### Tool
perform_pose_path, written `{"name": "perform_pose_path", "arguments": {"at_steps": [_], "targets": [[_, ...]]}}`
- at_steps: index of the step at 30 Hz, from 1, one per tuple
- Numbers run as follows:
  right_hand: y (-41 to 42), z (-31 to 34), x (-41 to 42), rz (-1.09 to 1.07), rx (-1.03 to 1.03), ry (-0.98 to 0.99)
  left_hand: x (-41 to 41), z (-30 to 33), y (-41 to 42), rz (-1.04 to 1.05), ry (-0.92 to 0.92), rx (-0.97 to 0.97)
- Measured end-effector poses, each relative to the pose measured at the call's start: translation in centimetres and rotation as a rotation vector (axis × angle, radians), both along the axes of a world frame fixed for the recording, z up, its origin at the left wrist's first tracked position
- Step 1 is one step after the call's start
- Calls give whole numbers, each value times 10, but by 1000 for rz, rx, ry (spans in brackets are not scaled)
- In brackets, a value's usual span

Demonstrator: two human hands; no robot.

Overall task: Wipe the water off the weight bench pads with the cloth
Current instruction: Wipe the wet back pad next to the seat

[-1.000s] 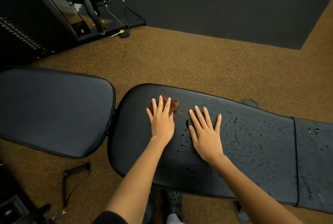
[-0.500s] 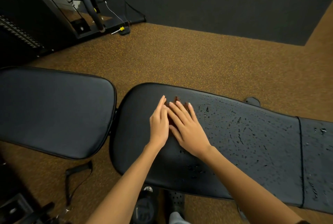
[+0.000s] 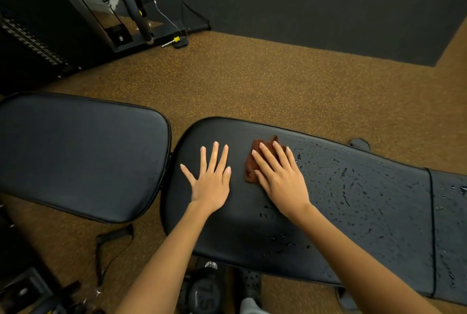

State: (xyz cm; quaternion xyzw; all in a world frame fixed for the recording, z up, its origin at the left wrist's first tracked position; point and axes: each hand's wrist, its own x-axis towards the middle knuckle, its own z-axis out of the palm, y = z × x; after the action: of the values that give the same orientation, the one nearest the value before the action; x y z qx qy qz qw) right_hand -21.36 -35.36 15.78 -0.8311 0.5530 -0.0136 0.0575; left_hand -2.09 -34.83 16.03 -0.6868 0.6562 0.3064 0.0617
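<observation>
I see my right hand (image 3: pixel 280 177) lying flat with straight fingers on the brown cloth (image 3: pixel 255 162), pressing it onto the long back pad (image 3: pixel 353 212) of the bench. The cloth pokes out past the fingertips on the far side and to the left of the hand. My left hand (image 3: pixel 212 179) rests just left of it, fingers spread wide on bare pad, holding nothing. Water droplets (image 3: pixel 343 182) bead the pad to the right of the cloth. The seat pad (image 3: pixel 75 154) sits left.
</observation>
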Motion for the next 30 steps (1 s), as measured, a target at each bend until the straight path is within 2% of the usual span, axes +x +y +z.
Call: {"name": "perform_pose_path", "arguments": {"at_steps": [9, 13, 16, 19, 24, 28, 30], "targets": [[-59, -7, 52, -277, 129, -220, -5, 0, 1, -12, -63, -1], [-59, -4, 48, -128, 183, -251, -5, 1, 1, -19, -89, -16], [-42, 4, 21, 64, 221, -186, -7, 1, 3, -7, -91, -38], [-24, 7, -7, 122, 195, -104, -8, 3, 2, 1, -95, -53], [-29, 6, -25, -2, 134, -79, -14, 8, 2, 11, -86, -105], [-47, 0, 11, -218, 178, -205, -26, 9, 1, -68, -127, -145], [-49, -1, 21, -255, 177, -255, -32, 9, 2, -59, -110, -129]]}}
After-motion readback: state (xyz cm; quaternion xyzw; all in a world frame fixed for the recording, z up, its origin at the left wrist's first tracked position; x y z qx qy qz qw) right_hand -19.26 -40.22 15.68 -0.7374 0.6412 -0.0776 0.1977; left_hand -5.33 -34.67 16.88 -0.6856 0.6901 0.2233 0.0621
